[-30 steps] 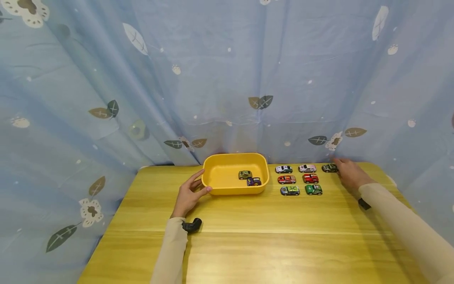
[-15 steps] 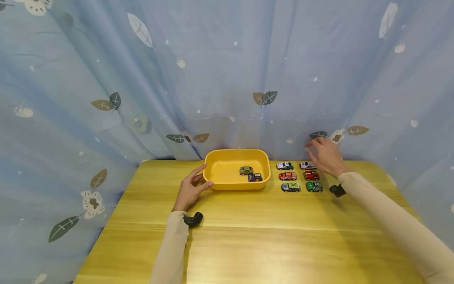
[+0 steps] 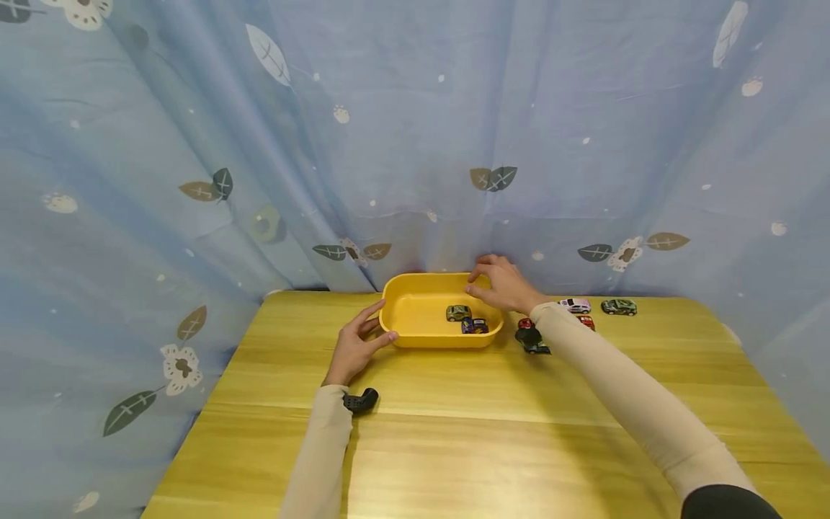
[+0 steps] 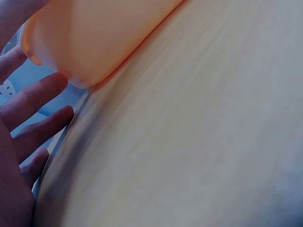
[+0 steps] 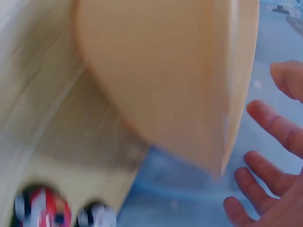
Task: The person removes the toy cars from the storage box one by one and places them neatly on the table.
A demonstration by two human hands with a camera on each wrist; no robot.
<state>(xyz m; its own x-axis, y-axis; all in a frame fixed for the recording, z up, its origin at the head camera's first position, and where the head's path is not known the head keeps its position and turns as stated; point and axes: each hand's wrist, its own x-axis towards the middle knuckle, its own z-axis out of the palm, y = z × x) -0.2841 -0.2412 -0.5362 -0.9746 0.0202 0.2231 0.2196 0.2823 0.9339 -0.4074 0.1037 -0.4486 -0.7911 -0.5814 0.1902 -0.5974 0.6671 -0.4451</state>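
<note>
In the head view, a yellow plastic bin stands at the table's back edge, holding a green toy car and a purple toy car. My left hand touches the bin's left end, thumb at the front corner; the left wrist view shows its fingers fairly straight and spread against the wall. Over the bin's right end hovers my right hand. The right wrist view shows these fingers spread beside the bin's rim, with nothing visible between them.
Right of the bin, several toy cars stand on the wooden table, partly hidden by my right forearm: a pink-white car, a red car and a camouflage car. A blue patterned curtain hangs close behind.
My right hand has moved left from the camouflage car, past the other cars, to the bin's right end. The camouflage car is uncovered again. My left hand stays at the bin.
</note>
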